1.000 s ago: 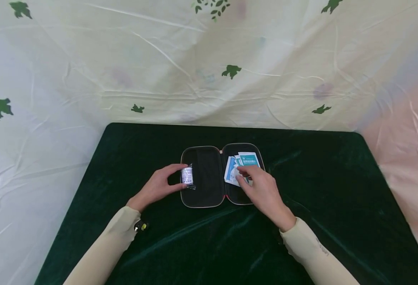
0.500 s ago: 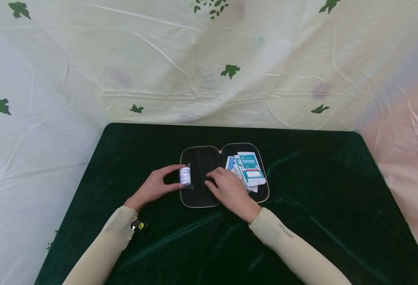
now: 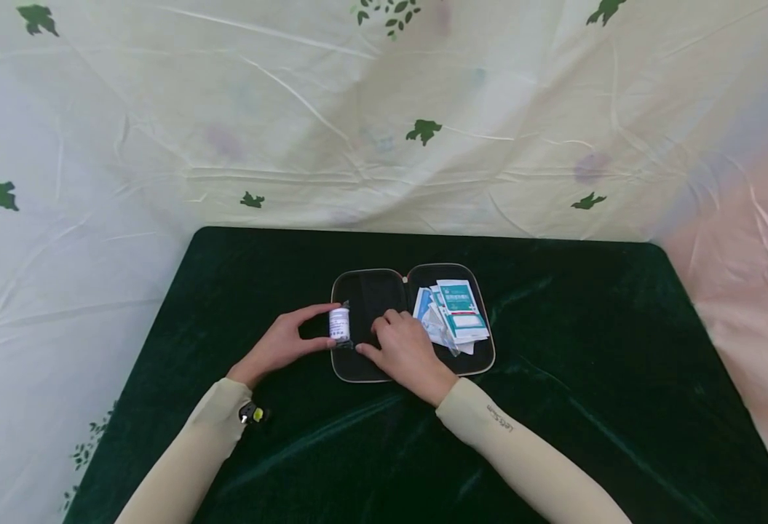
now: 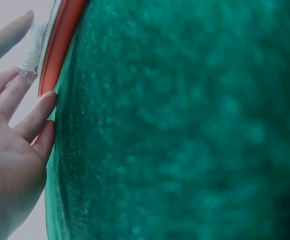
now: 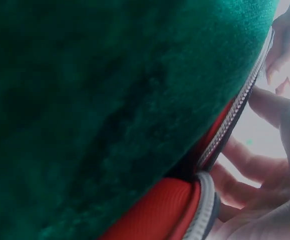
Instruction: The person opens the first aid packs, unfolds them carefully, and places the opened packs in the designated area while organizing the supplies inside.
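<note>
My left hand (image 3: 282, 342) pinches a small white roll in clear plastic (image 3: 339, 324) by its two ends, thumb at the near end. The roll sits at the left edge of an unzipped case (image 3: 373, 370), black inside. In the left wrist view other left fingers touch the case's red side (image 4: 62, 55). My right hand (image 3: 413, 356) hovers over the case's left half with loosely bent fingers, near the roll, and nothing shows in its grasp. Several flat blue, green and white packets (image 3: 460, 309) lie fanned in the right half.
The case lies open on a table with a dark green velvet cover (image 3: 587, 364). A pale cloth with green leaf prints (image 3: 331, 109) hangs behind and around the table.
My right hand has left the packets and moved left across the case, toward the roll. My left hand and the roll have shifted very slightly left.
</note>
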Demonstrator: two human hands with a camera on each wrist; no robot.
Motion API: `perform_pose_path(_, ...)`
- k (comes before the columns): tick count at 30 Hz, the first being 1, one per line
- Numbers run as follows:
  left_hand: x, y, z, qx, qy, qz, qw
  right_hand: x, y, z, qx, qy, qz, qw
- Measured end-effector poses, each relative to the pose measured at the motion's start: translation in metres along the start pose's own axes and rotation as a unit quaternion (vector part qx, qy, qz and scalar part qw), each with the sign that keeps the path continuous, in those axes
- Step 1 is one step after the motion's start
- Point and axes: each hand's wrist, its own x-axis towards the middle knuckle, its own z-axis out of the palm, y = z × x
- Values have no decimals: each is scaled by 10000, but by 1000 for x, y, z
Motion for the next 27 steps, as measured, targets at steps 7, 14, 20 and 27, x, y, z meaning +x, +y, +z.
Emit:
perform_pose_path(7,1,-1,1,0,16,-77,10000,0,-2,4,-465,-3,-166,9988)
perform_pose_path(14,1,-1,1,-47,8,-166,9999,0,-2,3,-292,-6,-209,9994)
perform_pose_path(20,2,-1,1,-74,9,-191,9998,-1,-3,0,75,-50,-131,9999)
perform_pose_path(27,1,1,1,-10,3,-131,9999,0,-1,-3,961,-48,194,9952)
